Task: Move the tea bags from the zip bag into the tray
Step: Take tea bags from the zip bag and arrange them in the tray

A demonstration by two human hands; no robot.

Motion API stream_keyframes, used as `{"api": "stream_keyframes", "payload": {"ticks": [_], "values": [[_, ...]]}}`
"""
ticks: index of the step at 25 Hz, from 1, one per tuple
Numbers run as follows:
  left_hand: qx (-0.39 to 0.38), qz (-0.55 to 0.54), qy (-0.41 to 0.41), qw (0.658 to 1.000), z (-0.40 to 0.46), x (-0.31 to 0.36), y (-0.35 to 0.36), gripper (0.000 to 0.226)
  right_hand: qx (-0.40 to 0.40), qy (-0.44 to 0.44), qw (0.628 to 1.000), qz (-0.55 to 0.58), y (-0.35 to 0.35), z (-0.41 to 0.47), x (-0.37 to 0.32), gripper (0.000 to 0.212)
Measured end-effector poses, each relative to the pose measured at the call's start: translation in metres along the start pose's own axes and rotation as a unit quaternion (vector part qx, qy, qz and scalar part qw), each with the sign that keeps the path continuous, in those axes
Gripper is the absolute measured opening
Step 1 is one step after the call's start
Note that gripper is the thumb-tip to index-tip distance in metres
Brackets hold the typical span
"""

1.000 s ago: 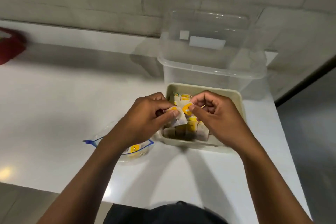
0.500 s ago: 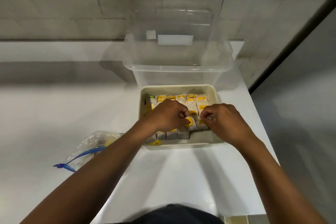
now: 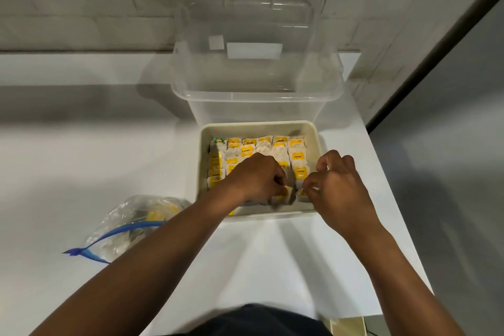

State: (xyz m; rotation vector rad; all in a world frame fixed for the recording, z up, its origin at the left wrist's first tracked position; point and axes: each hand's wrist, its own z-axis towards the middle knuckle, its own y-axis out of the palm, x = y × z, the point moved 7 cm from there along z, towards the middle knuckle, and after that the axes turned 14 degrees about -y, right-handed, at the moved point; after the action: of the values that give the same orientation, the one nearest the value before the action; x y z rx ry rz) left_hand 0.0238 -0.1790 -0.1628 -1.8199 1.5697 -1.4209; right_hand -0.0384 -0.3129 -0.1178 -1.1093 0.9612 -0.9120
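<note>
— What do we have nearest to us?

— Our dark clothing at the bottom edge, then the white table (image 3: pixel 272 248), matte and softly lit, with both our forearms stretched over it. To the left lies the zip bag (image 3: pixel 131 224), clear with a blue seal strip, crumpled, a few yellow-tagged bags showing inside.

— And our hands?

— Both are over the near end of the beige tray (image 3: pixel 313 128). Our left hand (image 3: pixel 256 177) has its fingers curled, pinching a tea bag (image 3: pixel 281 195) at the near row. Our right hand (image 3: pixel 338 185) pinches another tea bag (image 3: pixel 301 194) just beside it.

— The rest of the tray?

— Rows of tea bags (image 3: pixel 259 150) standing upright, white with yellow tags, filling most of it.

— Beyond that?

— A clear plastic bin (image 3: pixel 256 95) touching the tray's far edge, then a pale brick wall (image 3: pixel 109 8). On the right, past the table's edge, a grey surface with a dark strip.
</note>
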Motion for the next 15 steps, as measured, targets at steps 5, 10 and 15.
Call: {"api": "stream_keyframes", "payload": {"ticks": [5,10,15], "values": [[0.031,0.05,-0.02,0.998,0.009,0.004,0.003,0.016,-0.026,0.001,0.999,-0.046,0.014,0.011,0.001,0.011],[-0.008,0.003,-0.029,1.0,0.013,0.002,0.004,0.014,-0.011,-0.002,0.999,-0.04,0.005,0.005,0.003,0.009],[-0.017,0.01,-0.035,0.999,0.016,0.006,0.005,0.013,-0.04,0.021,0.996,-0.078,0.009,0.006,0.006,0.007]]}}
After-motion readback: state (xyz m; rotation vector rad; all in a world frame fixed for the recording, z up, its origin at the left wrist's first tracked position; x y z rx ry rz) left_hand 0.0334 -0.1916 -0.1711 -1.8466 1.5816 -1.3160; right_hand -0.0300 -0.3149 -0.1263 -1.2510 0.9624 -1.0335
